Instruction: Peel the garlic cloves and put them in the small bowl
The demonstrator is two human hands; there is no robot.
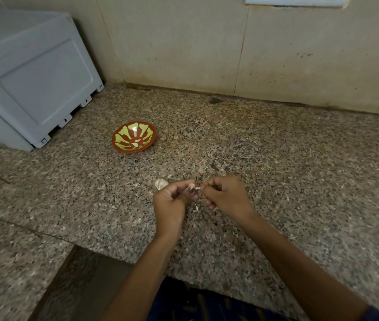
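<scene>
Head view: over a speckled granite counter (276, 158), a person works a single garlic clove (197, 188) held in the small gap between both hands, nearer the person than the small bowl (134, 137) and off to its right. The left hand (172, 201) has its fingers curled in, thumb and forefinger pinching the clove's near end; the right hand (224, 195) is likewise curled, its fingertips nipping what looks like a flap of papery skin at the clove's other end. The clove is mostly hidden, but its long axis appears to run left to right, hand to hand. A second, unpeeled piece of garlic (161, 183) lies on the counter just beyond the left hand, on the bowl's side. Flecks of skin (196, 207) lie on the stone below the hands. The bowl, red with yellow-green petals, holds a pale piece or two at its bottom, probably peeled cloves. A grey appliance (33, 77) stands left of the bowl against the tiled wall (207, 42). The left hand is the closer to the bowl, so the drop-off likely falls to it.
</scene>
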